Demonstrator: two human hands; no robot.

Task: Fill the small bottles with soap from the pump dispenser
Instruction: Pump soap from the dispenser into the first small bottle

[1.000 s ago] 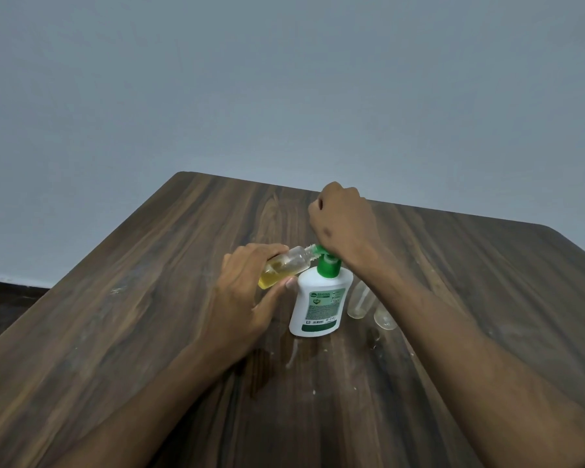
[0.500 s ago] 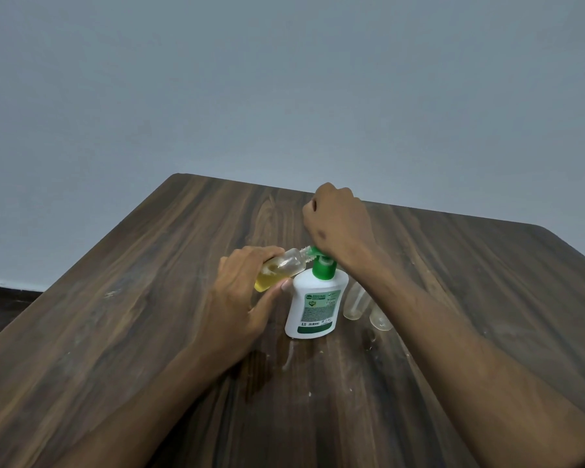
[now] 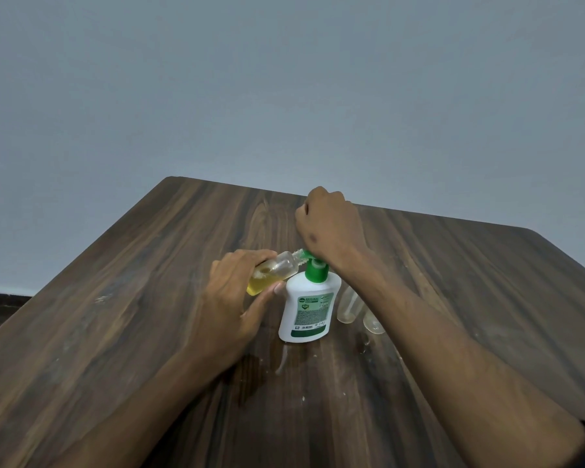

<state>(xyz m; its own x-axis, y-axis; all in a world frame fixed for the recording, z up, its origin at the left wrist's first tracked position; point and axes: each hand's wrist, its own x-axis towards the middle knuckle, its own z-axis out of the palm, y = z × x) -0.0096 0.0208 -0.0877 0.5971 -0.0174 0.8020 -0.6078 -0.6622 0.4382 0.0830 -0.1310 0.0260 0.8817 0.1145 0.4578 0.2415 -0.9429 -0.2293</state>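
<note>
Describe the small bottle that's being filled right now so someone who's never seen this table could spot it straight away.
On the dark wooden table stands a white pump dispenser with a green top. Just left of it, the left hand holds a small clear bottle tilted, its mouth at the green spout. Unlike the two small bottles standing right of the dispenser, it holds yellow liquid.

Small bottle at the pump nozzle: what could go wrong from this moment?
1. The small bottle is tilted in the left hand, its mouth at the green nozzle; soap may miss and drip.
2. The right hand presses the pump dispenser; its forearm passes over two clear bottles and could topple them.
</note>
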